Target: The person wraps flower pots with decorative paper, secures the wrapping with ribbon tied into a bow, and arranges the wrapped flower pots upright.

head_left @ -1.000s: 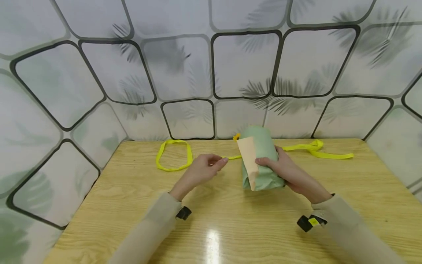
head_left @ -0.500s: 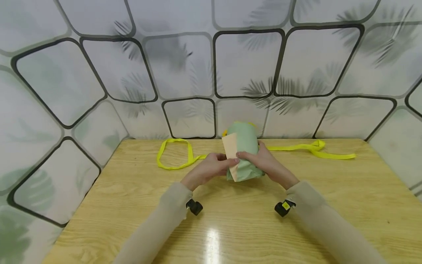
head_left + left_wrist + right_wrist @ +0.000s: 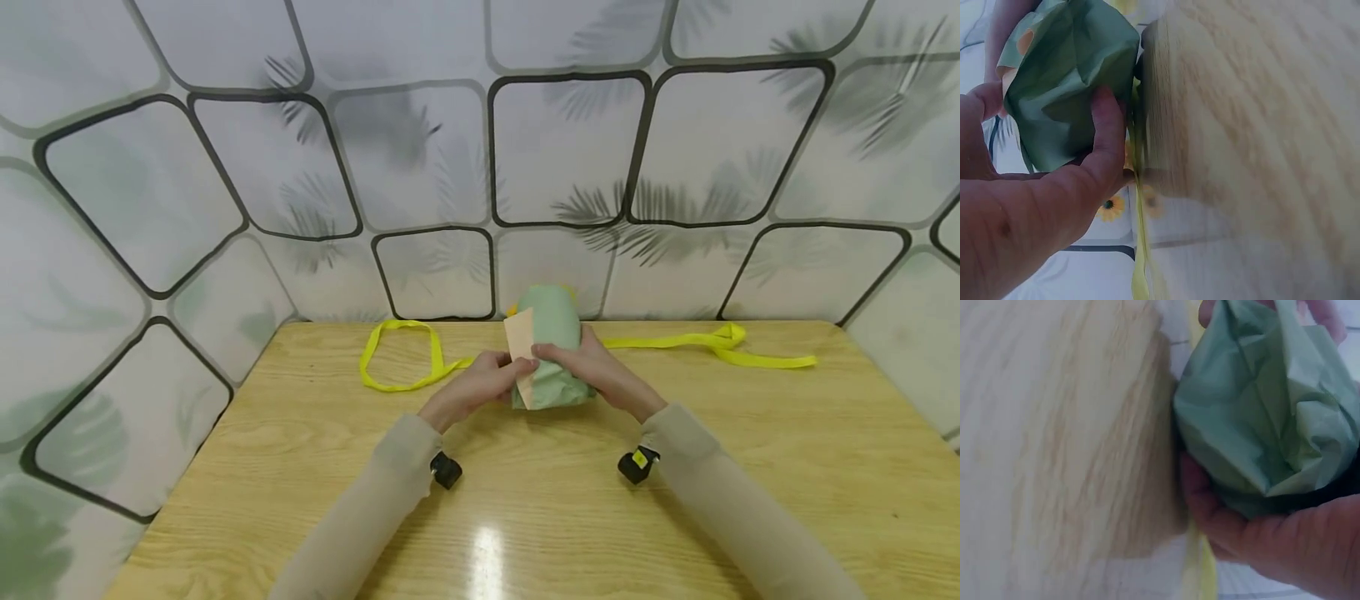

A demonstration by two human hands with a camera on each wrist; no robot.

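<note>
A bouquet wrapped in green paper (image 3: 558, 333) with a cream paper edge lies tilted between my two hands. Its yellow-orange flowers (image 3: 1110, 209) point to the far side. On its left, my left hand (image 3: 480, 386) grips the wrap, thumb on the cream edge and other fingers against the green paper. From the right, my right hand (image 3: 596, 367) holds it with the thumb on top and fingers curled round its side. The gathered, crumpled bottom (image 3: 1254, 412) faces the right wrist camera. A yellow ribbon (image 3: 675, 342) extends on both sides of the bouquet; its middle is hidden.
The wooden table (image 3: 525, 508) reaches to a patterned curtain (image 3: 420, 158) at the back and left. At the left, the ribbon forms a loop (image 3: 367, 354) on the tabletop; its right end (image 3: 780, 362) trails off past a fold.
My right hand has brought the bouquet left. My left hand has moved right from the ribbon onto the wrap. During the last half second both hands have hardly moved.
</note>
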